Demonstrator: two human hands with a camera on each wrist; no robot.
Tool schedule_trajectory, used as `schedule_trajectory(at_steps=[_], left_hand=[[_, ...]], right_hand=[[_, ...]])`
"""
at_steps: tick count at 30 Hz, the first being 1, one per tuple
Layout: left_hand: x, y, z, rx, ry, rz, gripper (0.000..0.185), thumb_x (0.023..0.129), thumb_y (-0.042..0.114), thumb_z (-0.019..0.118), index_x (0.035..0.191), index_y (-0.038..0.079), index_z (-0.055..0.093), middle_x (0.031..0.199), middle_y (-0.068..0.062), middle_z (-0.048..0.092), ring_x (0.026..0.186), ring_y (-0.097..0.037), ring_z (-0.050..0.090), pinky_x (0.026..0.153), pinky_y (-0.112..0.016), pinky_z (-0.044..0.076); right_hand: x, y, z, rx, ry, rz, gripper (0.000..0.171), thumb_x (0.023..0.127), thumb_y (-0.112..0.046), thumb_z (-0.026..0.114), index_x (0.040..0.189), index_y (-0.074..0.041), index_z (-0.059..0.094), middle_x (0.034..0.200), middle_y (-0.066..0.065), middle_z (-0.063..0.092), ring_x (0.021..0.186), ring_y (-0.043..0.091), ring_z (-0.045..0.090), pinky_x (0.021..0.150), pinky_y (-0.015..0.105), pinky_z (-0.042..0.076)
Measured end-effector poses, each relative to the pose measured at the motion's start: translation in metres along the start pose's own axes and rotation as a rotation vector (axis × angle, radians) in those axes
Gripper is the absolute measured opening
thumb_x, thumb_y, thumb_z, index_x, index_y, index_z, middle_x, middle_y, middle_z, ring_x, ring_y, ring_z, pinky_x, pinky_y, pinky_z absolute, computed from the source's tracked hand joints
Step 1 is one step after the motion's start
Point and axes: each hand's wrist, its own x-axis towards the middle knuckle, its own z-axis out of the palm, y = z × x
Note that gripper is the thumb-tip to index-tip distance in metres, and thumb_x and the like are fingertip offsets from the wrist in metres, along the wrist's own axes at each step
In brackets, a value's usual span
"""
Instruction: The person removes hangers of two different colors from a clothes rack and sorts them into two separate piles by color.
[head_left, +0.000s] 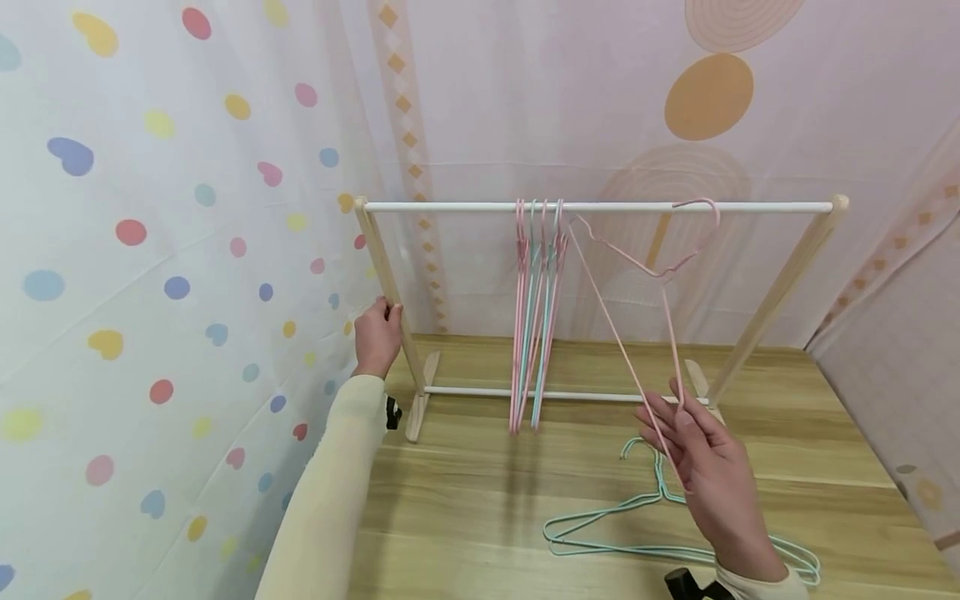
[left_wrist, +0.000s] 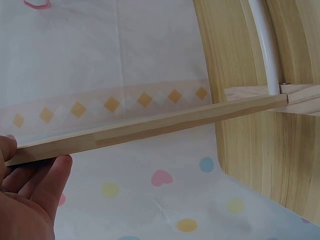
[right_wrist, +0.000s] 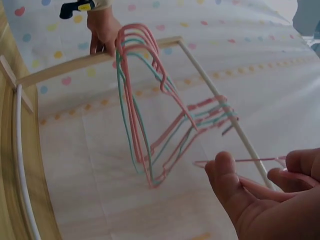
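Right hand (head_left: 701,467) pinches thin pink wire hanger (head_left: 645,275), hook over white rail (head_left: 600,207). Light, springy, slippery: grip lower bar. Left hand (head_left: 377,336) grasps rack's wooden post (head_left: 390,292).

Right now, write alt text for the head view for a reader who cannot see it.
A right hand pinches a pink wire hanger whose hook is over the white top rail of a wooden rack, beside hung pink and teal hangers. The left hand grips the rack's left post; teal hangers lie on the table.

Cream long sleeves (head_left: 330,492), both arms; black wrist-mounted device (head_left: 392,412), perhaps camera.
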Motion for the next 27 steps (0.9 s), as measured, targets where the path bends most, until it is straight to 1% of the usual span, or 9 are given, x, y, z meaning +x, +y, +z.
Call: schedule_trajectory(at_steps=[2,4,7,10,13,17,20,24,27], left_hand=[[-0.001,0.0,-0.001,0.001,-0.001,0.0,0.023,0.102,0.019,0.053,0.09,0.0,0.057,0.074,-0.016,0.056,0.064,-0.031,0.055,0.058,-0.042,0.045],[-0.001,0.001,-0.001,0.0,-0.002,-0.002,0.023,0.102,0.019,0.053,0.091,0.0,0.057,0.074,-0.016,0.056,0.064,-0.03,0.055,0.058,-0.041,0.045],[-0.002,0.002,-0.002,-0.002,-0.004,0.0,0.024,0.102,0.019,0.053,0.091,-0.001,0.057,0.074,-0.016,0.056,0.064,-0.03,0.055,0.058,-0.041,0.045],[-0.001,0.003,-0.002,-0.007,0.001,0.003,0.024,0.102,0.019,0.053,0.09,-0.001,0.057,0.073,-0.016,0.055,0.063,-0.03,0.054,0.057,-0.041,0.044],[0.0,0.002,-0.003,0.001,0.013,0.007,0.024,0.102,0.019,0.053,0.09,-0.001,0.056,0.073,-0.016,0.055,0.062,-0.03,0.053,0.057,-0.04,0.044],[0.002,0.002,-0.003,0.011,0.013,-0.001,0.025,0.103,0.02,0.053,0.09,-0.001,0.056,0.074,-0.016,0.055,0.062,-0.03,0.053,0.057,-0.04,0.043],[0.001,0.002,-0.003,0.009,-0.002,-0.013,0.026,0.103,0.021,0.052,0.09,-0.001,0.056,0.074,-0.016,0.055,0.062,-0.03,0.052,0.057,-0.04,0.043],[0.0,0.002,-0.002,0.001,-0.017,-0.026,0.026,0.103,0.021,0.051,0.091,-0.001,0.056,0.074,-0.015,0.054,0.062,-0.029,0.052,0.056,-0.039,0.042],[0.0,0.002,-0.001,-0.002,-0.019,-0.035,0.026,0.103,0.022,0.051,0.091,0.0,0.056,0.074,-0.015,0.054,0.062,-0.029,0.051,0.056,-0.039,0.042]], right_hand=[[-0.005,-0.002,-0.01,0.035,-0.033,-0.004,0.04,0.105,-0.003,0.038,0.144,0.006,0.038,0.126,0.022,0.059,0.111,0.032,0.061,0.089,0.038,0.048],[-0.012,-0.004,-0.02,0.04,-0.053,0.014,0.041,0.105,-0.002,0.036,0.146,0.004,0.037,0.127,0.022,0.059,0.112,0.032,0.06,0.09,0.039,0.047],[-0.021,-0.007,-0.037,0.041,-0.072,0.062,0.041,0.106,-0.001,0.033,0.146,0.001,0.038,0.127,0.021,0.059,0.114,0.031,0.06,0.09,0.039,0.047],[-0.029,-0.006,-0.052,0.06,-0.089,0.124,0.041,0.106,-0.002,0.031,0.145,-0.005,0.044,0.127,0.019,0.059,0.114,0.03,0.06,0.09,0.038,0.047],[-0.033,-0.002,-0.067,0.125,-0.123,0.207,0.041,0.107,-0.002,0.03,0.141,-0.011,0.051,0.126,0.019,0.06,0.114,0.03,0.059,0.091,0.039,0.046],[-0.036,0.01,-0.084,0.211,-0.185,0.359,0.043,0.108,-0.004,0.027,0.137,-0.016,0.056,0.127,0.02,0.059,0.117,0.033,0.056,0.094,0.041,0.044],[-0.039,0.024,-0.096,0.346,-0.254,0.472,0.046,0.108,-0.002,0.021,0.137,-0.013,0.056,0.13,0.024,0.055,0.12,0.038,0.052,0.097,0.042,0.041],[-0.043,0.044,-0.106,0.52,-0.381,0.575,0.052,0.107,-0.001,0.011,0.14,-0.006,0.05,0.135,0.029,0.048,0.124,0.043,0.045,0.101,0.044,0.036],[-0.044,0.056,-0.108,0.533,-0.462,0.634,0.053,0.107,-0.001,0.008,0.143,-0.004,0.046,0.138,0.031,0.043,0.125,0.044,0.043,0.102,0.044,0.034]])
